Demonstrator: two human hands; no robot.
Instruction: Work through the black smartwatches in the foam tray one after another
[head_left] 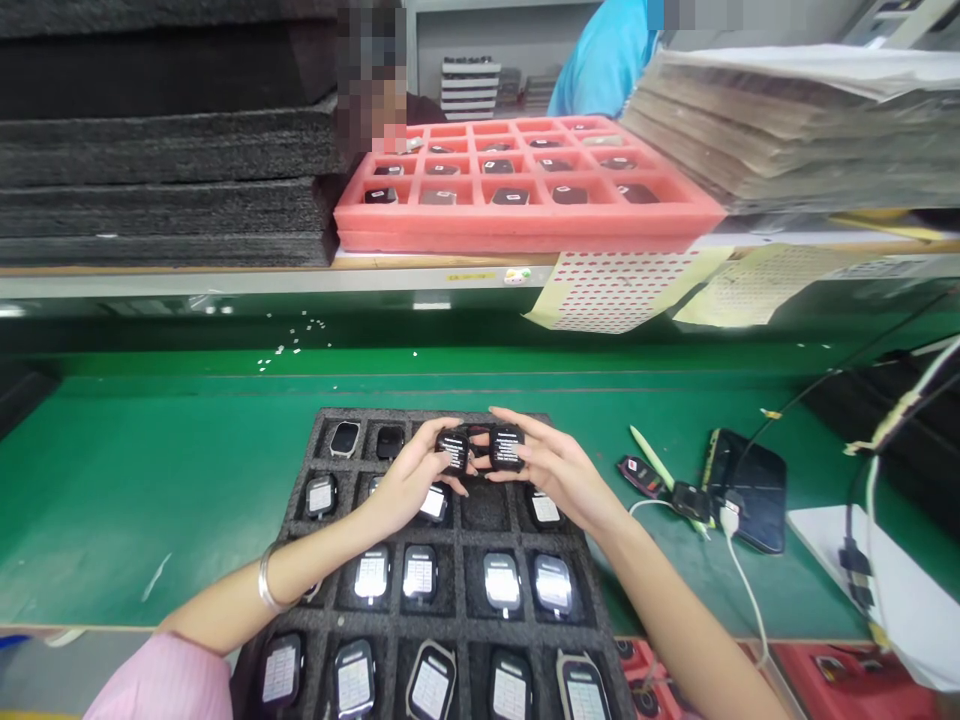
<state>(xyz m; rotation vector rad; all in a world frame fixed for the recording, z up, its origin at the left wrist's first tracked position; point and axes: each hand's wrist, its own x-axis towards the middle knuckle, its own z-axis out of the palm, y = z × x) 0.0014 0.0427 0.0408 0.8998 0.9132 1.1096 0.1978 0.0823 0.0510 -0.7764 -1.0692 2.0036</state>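
My left hand is closed on a black smartwatch whose lit screen shows lines of white text. In my right hand is a second black smartwatch, also lit with white text. Both are held side by side, a little apart, above the far part of a dark grey foam tray. Strapless watch bodies lie in the tray's compartments, many with bright white screens, such as the watch in a middle row. A watch with a silver frame sits at the far left corner, its screen dark.
A pink foam tray of watch bodies stands on the shelf above, between black foam sheets and a stack of wrapped sheets. At right lie a black power bank with cables, a green pen and a small dark device. A person in blue is behind.
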